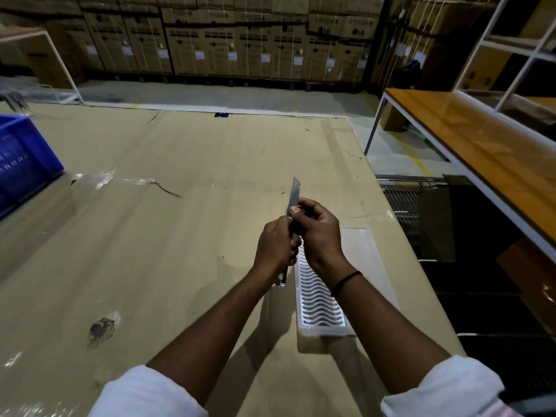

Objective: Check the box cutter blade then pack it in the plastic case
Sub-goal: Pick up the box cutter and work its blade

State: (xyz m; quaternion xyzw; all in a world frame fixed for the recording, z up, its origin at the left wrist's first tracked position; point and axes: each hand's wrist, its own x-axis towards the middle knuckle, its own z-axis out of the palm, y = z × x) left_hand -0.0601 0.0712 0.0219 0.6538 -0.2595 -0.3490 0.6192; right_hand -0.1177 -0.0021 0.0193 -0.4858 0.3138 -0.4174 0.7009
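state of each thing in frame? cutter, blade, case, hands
box cutter: held in both hands, above the table
blade: extended, pointing away from the person
plastic case: open on the table, nothing in it
left hand: gripping the cutter body
right hand: pinching the blade base

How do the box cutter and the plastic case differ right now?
The box cutter is held up off the table in both hands, left hand and right hand, blade extended; the plastic case lies flat on the cardboard. The cutter looks slim and dark, the case wider and clear. Both are elongated.
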